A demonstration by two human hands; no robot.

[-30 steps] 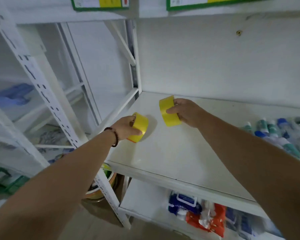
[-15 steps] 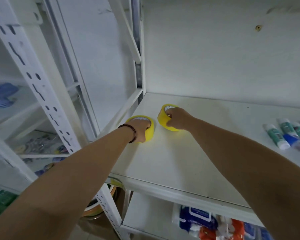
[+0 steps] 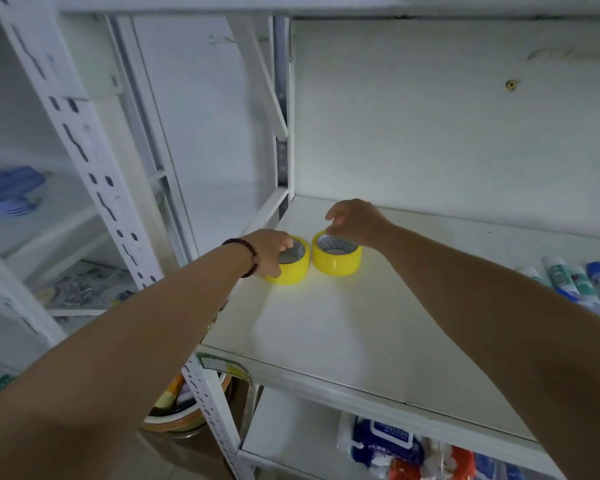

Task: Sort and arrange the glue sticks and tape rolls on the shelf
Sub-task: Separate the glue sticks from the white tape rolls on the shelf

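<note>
Two yellow tape rolls lie flat side by side near the back left corner of the white shelf board [image 3: 326, 334]. My left hand [image 3: 267, 249], with a bead bracelet on the wrist, holds the left tape roll [image 3: 293, 268]: its fingers reach into the core and the thumb lies on the outer side. My right hand [image 3: 357, 220] hovers just above the right tape roll [image 3: 336, 263] with loosely curled fingers, the fingertips at its rim and holding nothing. Several glue sticks [image 3: 568, 278] with green and blue caps lie at the shelf's right edge.
A perforated white upright [image 3: 84, 140] stands at the left, with a diagonal brace at the back corner. Blue and red packets [image 3: 385, 445] fill the shelf below. A round container [image 3: 174, 410] sits low beside the upright. Another shelf board runs overhead.
Both rolls went from held on edge to lying flat and now stand close together. My right hand has let go of its roll and lifted off it.
</note>
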